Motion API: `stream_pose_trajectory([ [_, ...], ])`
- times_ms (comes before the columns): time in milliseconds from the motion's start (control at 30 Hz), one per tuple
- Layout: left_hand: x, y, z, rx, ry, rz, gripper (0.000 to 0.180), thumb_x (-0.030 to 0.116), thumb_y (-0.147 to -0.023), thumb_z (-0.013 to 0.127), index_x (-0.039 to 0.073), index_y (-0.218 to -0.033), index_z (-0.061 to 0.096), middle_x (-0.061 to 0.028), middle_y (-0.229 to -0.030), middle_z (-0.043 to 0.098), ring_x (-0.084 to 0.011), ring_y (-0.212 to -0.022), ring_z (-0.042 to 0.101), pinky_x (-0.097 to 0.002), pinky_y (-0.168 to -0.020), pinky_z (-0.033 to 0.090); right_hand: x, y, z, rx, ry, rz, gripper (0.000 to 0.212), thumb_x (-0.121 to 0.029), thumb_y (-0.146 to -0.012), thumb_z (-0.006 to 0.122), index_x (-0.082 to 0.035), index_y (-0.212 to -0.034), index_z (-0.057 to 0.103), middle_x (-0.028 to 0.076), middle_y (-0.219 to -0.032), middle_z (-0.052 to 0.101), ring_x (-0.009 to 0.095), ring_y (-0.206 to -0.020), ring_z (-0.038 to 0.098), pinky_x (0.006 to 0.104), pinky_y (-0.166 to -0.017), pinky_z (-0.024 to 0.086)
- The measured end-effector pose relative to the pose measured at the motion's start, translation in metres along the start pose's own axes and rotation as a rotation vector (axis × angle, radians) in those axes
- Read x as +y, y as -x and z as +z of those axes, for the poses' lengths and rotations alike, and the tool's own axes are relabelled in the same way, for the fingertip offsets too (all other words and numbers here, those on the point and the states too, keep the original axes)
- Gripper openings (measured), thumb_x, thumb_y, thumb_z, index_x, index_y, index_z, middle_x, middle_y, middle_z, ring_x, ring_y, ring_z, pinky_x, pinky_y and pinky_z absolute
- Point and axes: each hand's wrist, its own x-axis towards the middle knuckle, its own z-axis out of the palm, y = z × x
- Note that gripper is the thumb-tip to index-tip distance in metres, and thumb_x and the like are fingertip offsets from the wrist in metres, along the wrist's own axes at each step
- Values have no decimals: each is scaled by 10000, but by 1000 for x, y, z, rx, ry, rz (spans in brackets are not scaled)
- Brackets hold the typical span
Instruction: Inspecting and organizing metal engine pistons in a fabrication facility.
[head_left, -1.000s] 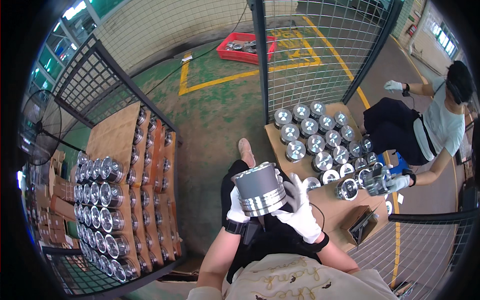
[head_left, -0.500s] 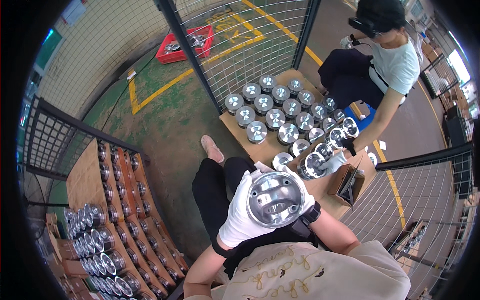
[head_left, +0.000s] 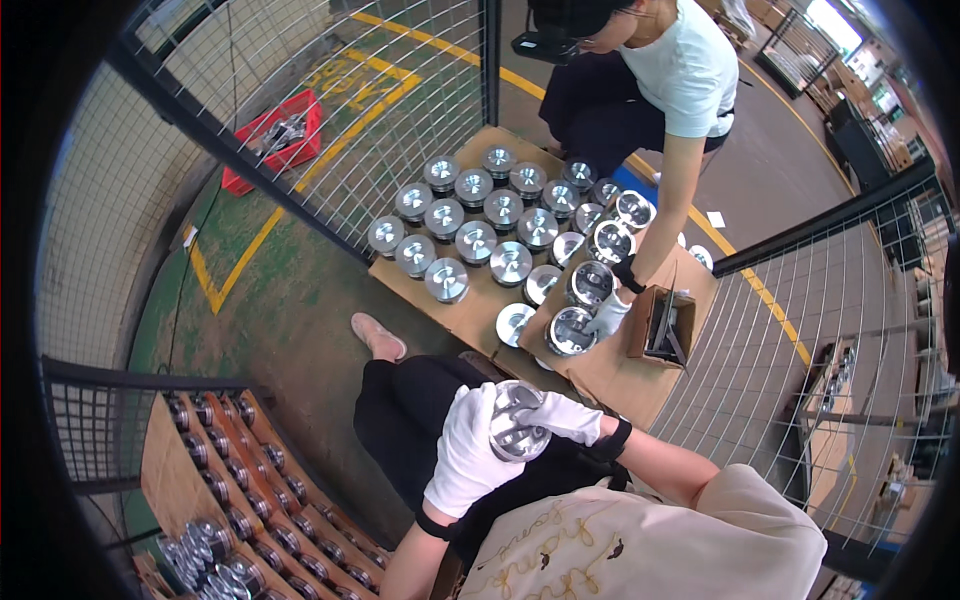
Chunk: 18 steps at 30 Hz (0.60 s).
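A shiny metal piston is held before my lap, its hollow underside facing up. My white-gloved left hand wraps around its left side. My right hand, also gloved in white, grips it from the right, with fingers reaching over the rim and into the hollow. Beyond my hands, a co-worker's gloved hand touches the nearest piston of a row lying with hollow sides up on cardboard.
Many pistons stand crown-up on a cardboard-covered surface ahead. An open box with dark tools sits at right. A rack of pistons fills the lower left. Wire mesh panels surround the spot; a red crate lies on the floor beyond.
The piston has dropped lower and been tilted, and my right hand has shifted from its far edge onto its open side. My view has turned right. The co-worker leans further over the row.
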Motion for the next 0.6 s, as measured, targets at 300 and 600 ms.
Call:
stream_pose_trajectory([
  [300, -21, -10, 13, -134, -49, -84, 751, 260, -758, 763, -61, -1336, 406, -249, -1325, 482, -404, -1204, 490, -467, -1080, 341, 38, 48, -51, 403, -438, 319, 249, -105, -862, 655, 27, -1066, 601, 86, -948, 667, 160, -770, 672, 285, -669, 576],
  [600, -60, 33, -13, 99, -111, -329, 502, 151, -844, 692, -8, -1280, 502, -212, -1250, 554, -365, -1141, 554, -417, -961, 465, 212, 85, -167, 796, -273, 298, 198, -45, -862, 622, 41, -1039, 602, 127, -909, 663, 227, -725, 674, 396, -662, 610],
])
